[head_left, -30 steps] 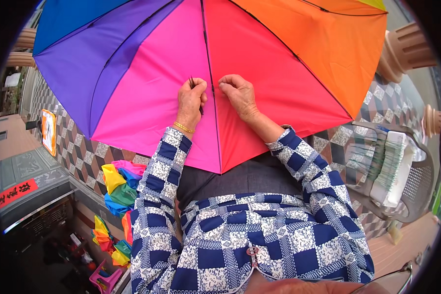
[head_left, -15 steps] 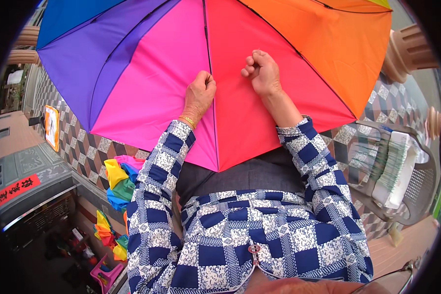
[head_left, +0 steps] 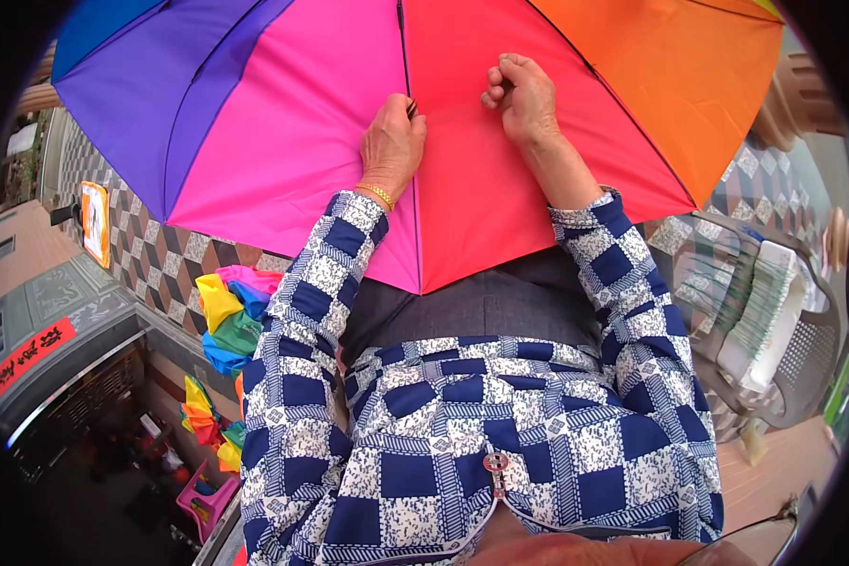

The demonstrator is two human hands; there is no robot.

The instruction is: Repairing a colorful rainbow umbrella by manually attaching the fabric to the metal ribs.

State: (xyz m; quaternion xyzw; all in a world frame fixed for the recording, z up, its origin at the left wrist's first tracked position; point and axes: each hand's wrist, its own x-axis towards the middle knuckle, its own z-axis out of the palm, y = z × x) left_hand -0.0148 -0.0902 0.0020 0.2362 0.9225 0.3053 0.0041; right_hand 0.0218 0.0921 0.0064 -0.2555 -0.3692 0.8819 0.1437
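Past your blue-and-white checked shirt, the open rainbow umbrella reaches over your lap. Your left hand is closed beside the black rib between pink and red, with a small dark piece at its fingertips; your right hand curls in front of the red, whether holding anything you cannot tell. Expect light, soft, slippery cloth and a stiffer, bendable rib: grip there, not mid-cloth. Beyond stands a grey plastic chair.

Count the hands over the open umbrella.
2: left hand at the black rib between pink panel and red panel; right hand over the red panel. None appear hidden.
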